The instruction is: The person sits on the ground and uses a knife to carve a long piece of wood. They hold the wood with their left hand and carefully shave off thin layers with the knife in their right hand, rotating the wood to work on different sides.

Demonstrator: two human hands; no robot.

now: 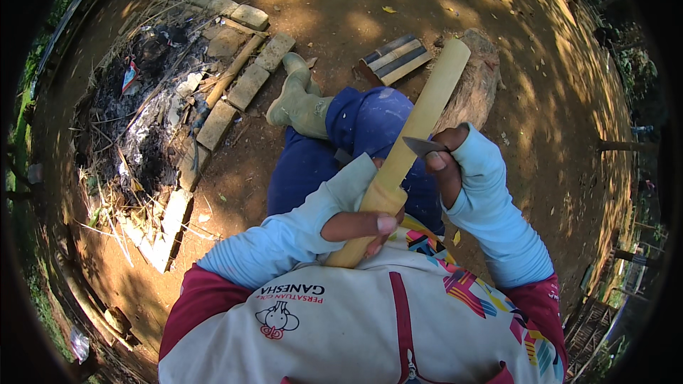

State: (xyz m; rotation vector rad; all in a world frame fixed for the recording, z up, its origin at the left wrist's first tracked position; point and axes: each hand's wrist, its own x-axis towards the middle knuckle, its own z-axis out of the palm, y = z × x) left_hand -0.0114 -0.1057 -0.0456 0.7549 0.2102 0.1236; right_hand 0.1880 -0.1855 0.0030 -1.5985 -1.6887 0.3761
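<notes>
A long, pale piece of bamboo (pixel 429 103) slants up and away from my chest, over my bent legs. My left hand (pixel 361 226) is closed around its near end, thumb across the front, just below a node. In my right hand (pixel 449 163) is a knife (pixel 421 146) with a short dark blade. The blade points left and lies over or against the right side of the bamboo; exact contact cannot be made out. Thumb and fingers grip the knife, whose handle is hidden in my hand. Pale blue sleeves cover both hands up to the fingers.
A fire pit of ash and charred scraps (pixel 153 114) lies at left, edged by pale bricks (pixel 249 85). Beyond my knees are a log (pixel 478 89) and a striped block (pixel 393 59). My boot (pixel 299 103) rests on the bare earth (pixel 555 135).
</notes>
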